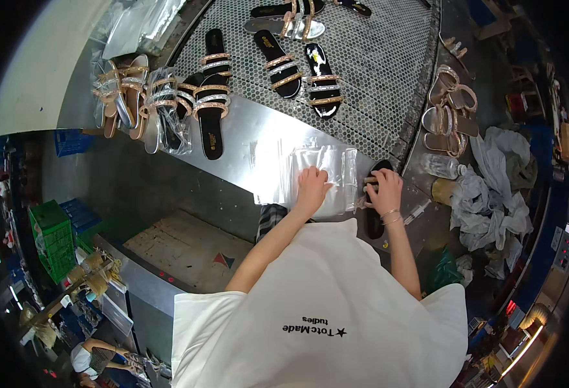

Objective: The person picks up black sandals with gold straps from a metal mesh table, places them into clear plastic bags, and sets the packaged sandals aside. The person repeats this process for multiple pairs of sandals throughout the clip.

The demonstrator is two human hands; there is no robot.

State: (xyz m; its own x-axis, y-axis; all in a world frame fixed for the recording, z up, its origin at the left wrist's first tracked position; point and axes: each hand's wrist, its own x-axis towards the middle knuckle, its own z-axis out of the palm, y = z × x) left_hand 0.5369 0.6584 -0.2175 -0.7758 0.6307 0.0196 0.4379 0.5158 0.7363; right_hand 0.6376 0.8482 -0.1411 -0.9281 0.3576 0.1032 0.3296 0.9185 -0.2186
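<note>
In front of me, clear plastic bags point(273, 174) lie in a flat stack on the metal ledge. My left hand point(313, 189) rests on the top bag with its fingers bent and closed on the film. Just to the right, a black-soled slide sandal point(374, 223) lies lengthwise, its toe and heel pointing away from and toward me. My right hand point(386, 192) has its fingers closed around the sandal's strap area, which hides most of the straps. The bag's right edge reaches close to the sandal.
Beyond the ledge, a perforated conveyor point(368, 58) carries several black glitter-strap sandals point(324, 81). Bagged sandals point(168, 110) pile up at the left. Rose-gold sandals point(449, 113), a clear bottle point(441, 165), a tape roll point(443, 191) and crumpled plastic point(491, 194) sit at the right.
</note>
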